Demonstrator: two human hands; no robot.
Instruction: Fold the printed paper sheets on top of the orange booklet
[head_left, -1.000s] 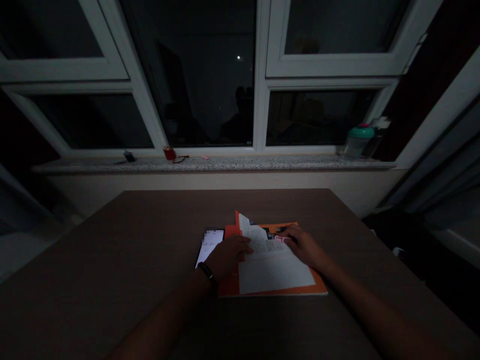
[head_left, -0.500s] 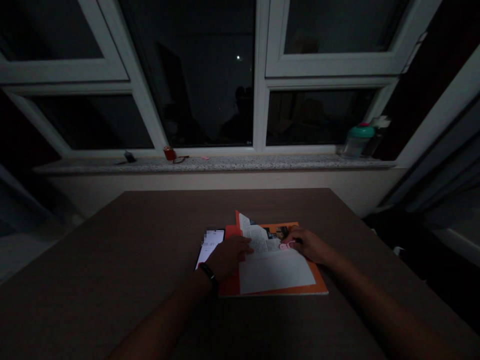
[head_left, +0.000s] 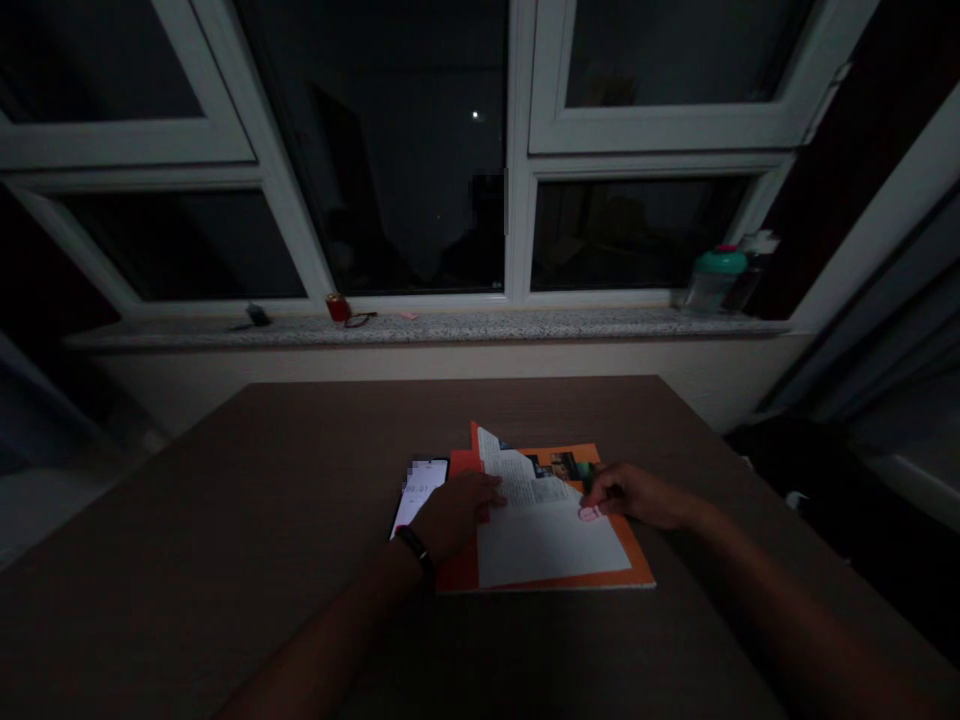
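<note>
An orange and red book or magazine (head_left: 641,572) lies on the table with a white sheet of paper (head_left: 551,545) on top. Printed text and small pictures show above the sheet's upper edge, and one corner at the top left sticks up. My left hand (head_left: 466,510), with a dark wristband, rests flat over the left side of the sheet, fingers stretched out. Pinched in my right hand (head_left: 626,492) is a small pink object (head_left: 590,513), touching or just over the sheet's right part. Its exact kind is too dim and small to tell.
Left of the book lies a lit phone (head_left: 420,492), partly behind my left hand. The brown table (head_left: 225,520) reaches toward a granite windowsill (head_left: 465,326). On the sill stand a teal-lidded bottle (head_left: 716,275), a red item (head_left: 338,307) and a small dark item (head_left: 257,314).
My right hand has moved a little right and nearer to me with the pink object. A green patch at the book's upper right now shows. My left hand stays in place.
</note>
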